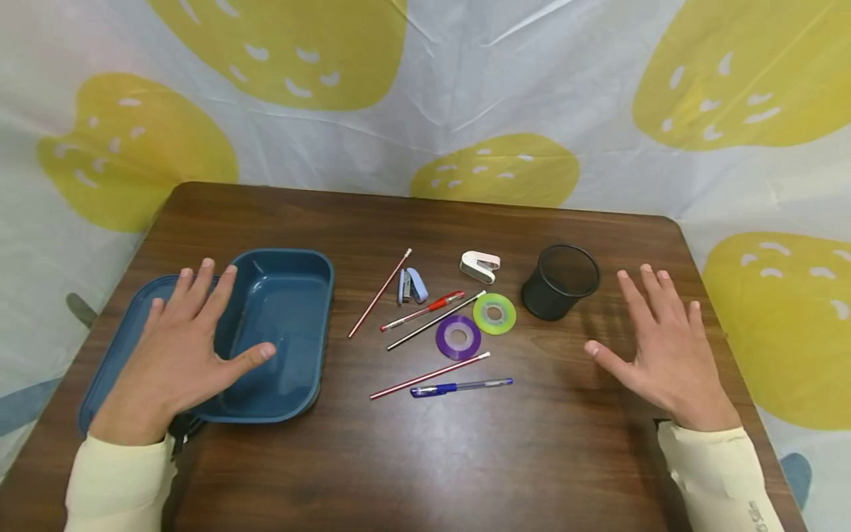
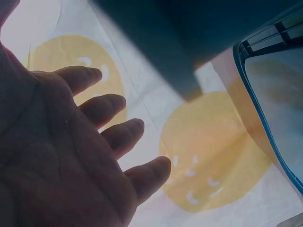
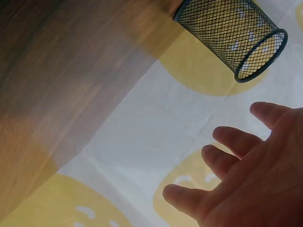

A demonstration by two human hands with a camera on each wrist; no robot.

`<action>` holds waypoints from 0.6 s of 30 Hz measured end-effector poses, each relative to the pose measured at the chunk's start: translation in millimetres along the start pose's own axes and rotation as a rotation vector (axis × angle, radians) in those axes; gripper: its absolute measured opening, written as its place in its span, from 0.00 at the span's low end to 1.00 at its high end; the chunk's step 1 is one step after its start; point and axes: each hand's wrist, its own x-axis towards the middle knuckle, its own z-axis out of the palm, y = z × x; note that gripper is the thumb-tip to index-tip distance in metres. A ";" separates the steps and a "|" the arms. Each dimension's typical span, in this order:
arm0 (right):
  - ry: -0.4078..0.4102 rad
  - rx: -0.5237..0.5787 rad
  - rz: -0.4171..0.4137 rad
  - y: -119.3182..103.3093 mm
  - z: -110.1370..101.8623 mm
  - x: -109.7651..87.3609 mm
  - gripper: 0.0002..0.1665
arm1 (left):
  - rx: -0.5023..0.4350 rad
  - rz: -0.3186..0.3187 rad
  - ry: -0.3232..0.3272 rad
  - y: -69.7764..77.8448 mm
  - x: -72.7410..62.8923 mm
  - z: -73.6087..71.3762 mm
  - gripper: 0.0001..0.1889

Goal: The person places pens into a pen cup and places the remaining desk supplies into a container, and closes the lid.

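Note:
My left hand (image 1: 176,343) hovers over a blue plastic box (image 1: 286,318) and the matching blue lid (image 1: 122,347) beside it, fingers spread and holding nothing. To the right, my right hand (image 1: 668,355) is likewise spread above the table, bare of any object. Nearest to it stands a black mesh pen cup (image 1: 547,299), upright. Between the hands lie a red pen (image 1: 439,303), a blue pen (image 1: 442,389), a purple tape roll (image 1: 444,347), a green tape roll (image 1: 508,319) and a small lilac stapler (image 1: 417,285).
Two red pencils (image 1: 382,292) and a dark pencil (image 1: 432,323) lie among the stationery. Behind them is a white V-shaped item (image 1: 477,267) of unclear kind. The brown table (image 1: 505,473) ends at a patterned cloth (image 1: 465,74) hanging behind and at the sides.

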 end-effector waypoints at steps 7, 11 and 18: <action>0.071 0.054 -0.046 -1.4 0.0 4.5 0.66 | -0.016 0.018 0.032 -0.5 -1.4 -3.2 0.63; 0.123 0.103 -0.093 -2.3 -0.8 7.6 0.65 | -0.025 0.042 0.073 -0.1 -2.6 -3.8 0.62; 0.087 0.239 -0.071 -6.2 -6.7 9.4 0.63 | -0.073 0.085 0.127 4.9 -5.7 -3.6 0.60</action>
